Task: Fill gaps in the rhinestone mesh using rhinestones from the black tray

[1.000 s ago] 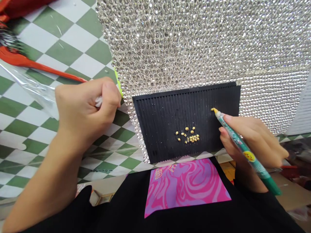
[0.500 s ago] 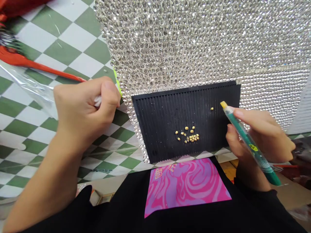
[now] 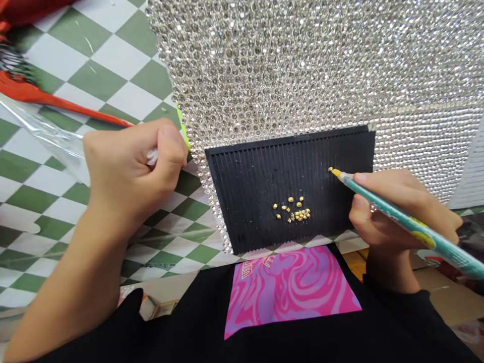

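Note:
My right hand (image 3: 393, 212) grips a teal pen tool (image 3: 408, 224) whose yellow tip touches a single gold stud (image 3: 330, 170) on a black ribbed tray (image 3: 257, 176). A small cluster of several gold studs (image 3: 295, 210) lies lower on the tray. The tray rests on a large sheet of silver rhinestones (image 3: 302, 65). My left hand (image 3: 128, 169) is a closed fist left of the tray, pinching a bit of white material together with the end of a clear plastic bag (image 3: 41, 133).
The table has a green and white checkered cover (image 3: 94, 70). An orange-red handled tool (image 3: 68, 103) lies at the upper left. A white ribbed piece (image 3: 471, 176) sits at the right edge. My black shirt with a pink swirl print (image 3: 291, 287) fills the bottom.
The pen tip was lifted to the right of the lone stud half a second ago; now it is back down on that stud, with the pen lying flatter. My left hand stayed still.

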Motion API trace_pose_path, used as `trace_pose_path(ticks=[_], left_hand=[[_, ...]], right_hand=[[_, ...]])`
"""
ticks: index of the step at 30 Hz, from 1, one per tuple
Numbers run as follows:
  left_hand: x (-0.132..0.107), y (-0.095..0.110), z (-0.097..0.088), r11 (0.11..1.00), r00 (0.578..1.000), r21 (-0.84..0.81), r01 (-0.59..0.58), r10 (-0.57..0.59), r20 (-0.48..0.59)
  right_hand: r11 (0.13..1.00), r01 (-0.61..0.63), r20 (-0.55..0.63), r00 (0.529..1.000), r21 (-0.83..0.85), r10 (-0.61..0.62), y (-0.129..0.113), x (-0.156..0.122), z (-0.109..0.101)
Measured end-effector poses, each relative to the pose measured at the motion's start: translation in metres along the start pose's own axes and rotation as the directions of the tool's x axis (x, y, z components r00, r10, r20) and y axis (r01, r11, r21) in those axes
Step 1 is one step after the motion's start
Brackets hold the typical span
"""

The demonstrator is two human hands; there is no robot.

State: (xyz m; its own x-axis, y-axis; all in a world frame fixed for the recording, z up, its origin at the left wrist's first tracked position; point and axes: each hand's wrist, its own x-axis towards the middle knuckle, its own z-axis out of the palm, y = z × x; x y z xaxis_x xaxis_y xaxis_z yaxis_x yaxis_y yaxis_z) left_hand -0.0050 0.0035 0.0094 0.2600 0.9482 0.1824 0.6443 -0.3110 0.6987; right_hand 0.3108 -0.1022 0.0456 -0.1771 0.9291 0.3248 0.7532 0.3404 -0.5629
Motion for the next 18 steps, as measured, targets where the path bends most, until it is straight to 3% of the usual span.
trace_pose_path(ticks=[4,14,18], left_hand=[[0.0,0.0,0.001,1.0,1.0,-0.011,-0.009,0.009,-0.008],[-0.001,0.001,0.0,1.0,1.0,-0.016,0.006,-0.006,0.002],[-0.002,0.002,0.0,1.0,1.0,0.003,0.027,-0.027,0.015]], right_hand=[[0.987,0.153,-0.086,0.984,-0.056,-0.157,0.002,0.01,0.008],[0.983,0.174,-0.143,0.973,-0.063,-0.182,0.001,0.012,0.011],[0.973,0.206,-0.11,0.97,-0.107,-0.218,-0.001,0.019,0.012]])
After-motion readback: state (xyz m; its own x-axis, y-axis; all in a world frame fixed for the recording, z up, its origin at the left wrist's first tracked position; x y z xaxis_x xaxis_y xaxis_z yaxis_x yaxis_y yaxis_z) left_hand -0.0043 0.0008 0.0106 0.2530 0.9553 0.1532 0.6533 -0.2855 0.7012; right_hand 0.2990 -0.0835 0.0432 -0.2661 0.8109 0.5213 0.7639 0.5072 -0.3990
